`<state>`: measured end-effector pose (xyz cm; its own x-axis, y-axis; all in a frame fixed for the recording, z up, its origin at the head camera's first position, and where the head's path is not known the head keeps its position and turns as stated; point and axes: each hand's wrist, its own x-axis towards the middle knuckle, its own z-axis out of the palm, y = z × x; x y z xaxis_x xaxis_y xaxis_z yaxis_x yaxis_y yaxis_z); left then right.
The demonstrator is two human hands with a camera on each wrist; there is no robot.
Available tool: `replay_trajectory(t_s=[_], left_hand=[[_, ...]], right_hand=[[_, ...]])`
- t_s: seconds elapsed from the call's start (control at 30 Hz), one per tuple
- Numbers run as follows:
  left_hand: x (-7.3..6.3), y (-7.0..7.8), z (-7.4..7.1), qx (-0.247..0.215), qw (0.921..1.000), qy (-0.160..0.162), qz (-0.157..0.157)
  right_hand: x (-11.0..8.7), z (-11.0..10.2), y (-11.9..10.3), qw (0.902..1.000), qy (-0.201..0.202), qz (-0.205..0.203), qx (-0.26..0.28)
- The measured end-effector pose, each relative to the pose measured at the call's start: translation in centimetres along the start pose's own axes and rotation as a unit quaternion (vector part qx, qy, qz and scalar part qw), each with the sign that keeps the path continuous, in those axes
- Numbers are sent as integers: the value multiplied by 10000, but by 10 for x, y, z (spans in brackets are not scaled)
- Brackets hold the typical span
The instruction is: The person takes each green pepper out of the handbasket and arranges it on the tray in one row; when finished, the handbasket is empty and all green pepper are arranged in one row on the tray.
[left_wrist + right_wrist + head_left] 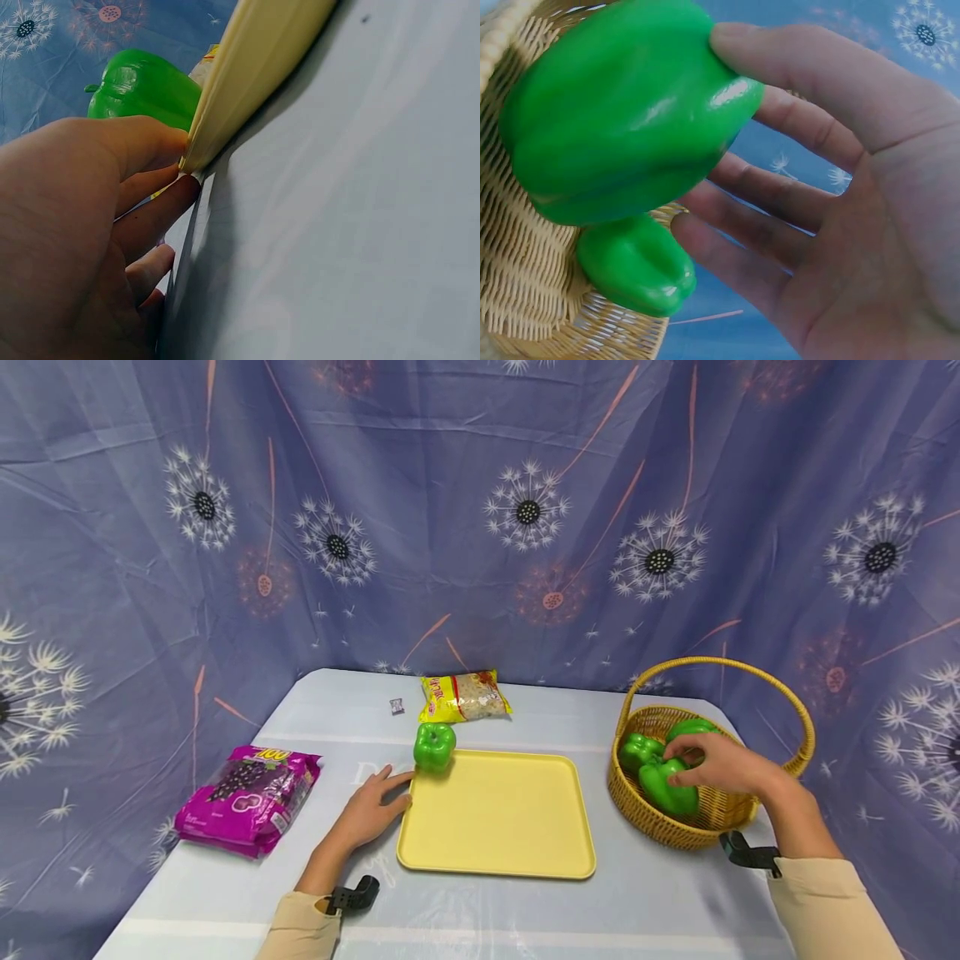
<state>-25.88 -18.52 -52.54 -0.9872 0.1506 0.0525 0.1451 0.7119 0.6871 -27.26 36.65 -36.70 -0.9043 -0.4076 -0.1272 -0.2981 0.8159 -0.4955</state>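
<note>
At the wicker basket (645,827) on the right, my right hand (716,760) holds a green bell pepper (667,789) between thumb and fingers. Two more green peppers lie in the basket, a smaller one (639,750) and one (692,727) partly behind the hand. The right wrist view shows the held pepper large, with the thumb on its end. My left hand (372,807) rests with extended thumb and fingers against the left rim of a yellow tray (495,814). Another green bell pepper (434,747) stands at the tray's far left corner.
A purple bag (251,797) with grapes printed on it lies at the table's left. Behind the tray are a yellow packet (465,696) and a tiny wrapped piece (397,706). The basket's tall handle (708,660) arches over it. A patterned curtain (450,527) hangs behind the table.
</note>
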Motion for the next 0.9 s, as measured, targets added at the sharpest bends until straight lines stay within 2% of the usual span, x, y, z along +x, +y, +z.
replay_trajectory(t_s=[0.2, 0.43, 0.73, 0.9], left_hand=[[0, 1, 1, 1, 10000, 17, 29], [0, 2, 0, -40, 10000, 21, 20], [-1, -2, 1, -41, 10000, 28, 6], [0, -2, 1, -37, 10000, 30, 10]], right_hand=[[-6, -8, -6, 9999, 128, 18, 11], [-8, -16, -16, 9986, 513, -115, 47], [10, -8, -32, 9952, 678, -535, 452], [20, -1, -40, 9929, 862, -599, 556]])
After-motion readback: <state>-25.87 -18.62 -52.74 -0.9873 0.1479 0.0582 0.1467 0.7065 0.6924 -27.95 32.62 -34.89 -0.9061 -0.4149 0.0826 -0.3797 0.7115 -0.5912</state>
